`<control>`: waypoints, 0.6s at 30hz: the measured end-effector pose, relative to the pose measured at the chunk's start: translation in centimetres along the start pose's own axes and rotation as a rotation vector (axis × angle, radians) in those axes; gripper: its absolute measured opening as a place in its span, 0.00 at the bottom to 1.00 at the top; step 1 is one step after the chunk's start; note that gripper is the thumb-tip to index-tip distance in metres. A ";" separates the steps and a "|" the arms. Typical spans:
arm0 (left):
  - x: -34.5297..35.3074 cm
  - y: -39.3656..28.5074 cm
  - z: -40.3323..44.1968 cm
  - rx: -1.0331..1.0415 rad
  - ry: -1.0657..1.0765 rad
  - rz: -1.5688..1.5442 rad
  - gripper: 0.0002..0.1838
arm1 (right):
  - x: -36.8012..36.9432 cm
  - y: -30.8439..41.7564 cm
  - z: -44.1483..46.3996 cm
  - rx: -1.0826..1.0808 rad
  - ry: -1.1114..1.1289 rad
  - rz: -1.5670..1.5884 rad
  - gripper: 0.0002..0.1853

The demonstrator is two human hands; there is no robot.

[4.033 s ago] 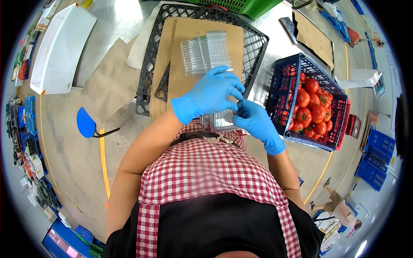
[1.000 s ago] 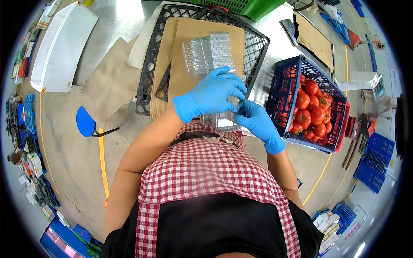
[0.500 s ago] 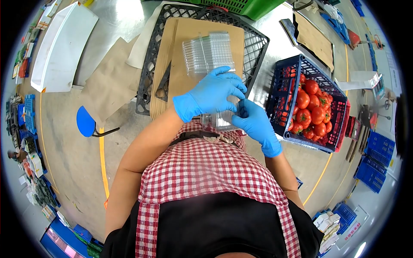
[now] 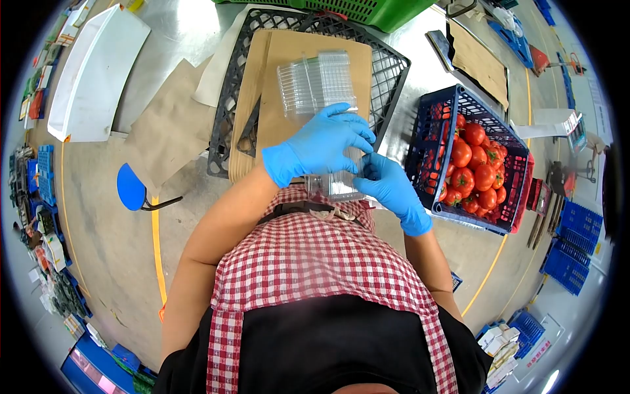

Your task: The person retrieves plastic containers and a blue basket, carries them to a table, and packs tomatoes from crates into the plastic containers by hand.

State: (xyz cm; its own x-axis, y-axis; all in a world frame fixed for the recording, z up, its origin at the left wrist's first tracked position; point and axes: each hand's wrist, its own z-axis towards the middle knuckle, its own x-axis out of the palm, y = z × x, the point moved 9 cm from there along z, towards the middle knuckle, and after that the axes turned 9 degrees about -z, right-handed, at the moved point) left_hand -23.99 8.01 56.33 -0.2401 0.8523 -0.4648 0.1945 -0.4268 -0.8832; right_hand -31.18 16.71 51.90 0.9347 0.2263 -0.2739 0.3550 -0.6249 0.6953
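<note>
My left hand [image 4: 323, 144], in a blue glove, lies over the middle of a row of nested clear plastic containers [image 4: 316, 82], its fingers bent across them. My right hand [image 4: 394, 190], gloved too, is at the right side of the near containers [image 4: 335, 185], with thumb and fingertips drawn together at their edge. The containers rest on brown cardboard [image 4: 275, 125] over a black lattice crate [image 4: 389, 85]. Part of the stack is hidden under my left hand.
To the right stands a dark blue crate [image 4: 426, 151] of red tomatoes [image 4: 484, 176]. A green crate [image 4: 387, 12] is at the far edge. A white box [image 4: 95, 79] and brown paper [image 4: 169, 128] lie left. A clipboard-like board [image 4: 479, 59] is at the back right.
My right hand shifted slightly at the containers' edge, and its fingers are still close together. My left hand has hardly moved. A person seen at the lower right four seconds ago is out of view.
</note>
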 end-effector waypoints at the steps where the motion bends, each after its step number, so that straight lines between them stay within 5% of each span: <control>1: 0.0 0.0 0.0 0.006 -0.001 0.002 0.21 | 0.0 0.0 0.0 -0.003 0.003 0.003 0.16; 18: 0.1 0.1 0.0 0.002 0.006 -0.018 0.20 | 0.3 0.0 -0.1 -0.038 0.018 0.007 0.18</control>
State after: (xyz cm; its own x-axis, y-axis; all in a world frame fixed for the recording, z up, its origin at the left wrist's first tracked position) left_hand -23.95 8.03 56.18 -0.2377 0.8616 -0.4485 0.1881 -0.4121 -0.8915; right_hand -30.91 16.80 51.91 0.9371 0.2358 -0.2574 0.3487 -0.5976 0.7220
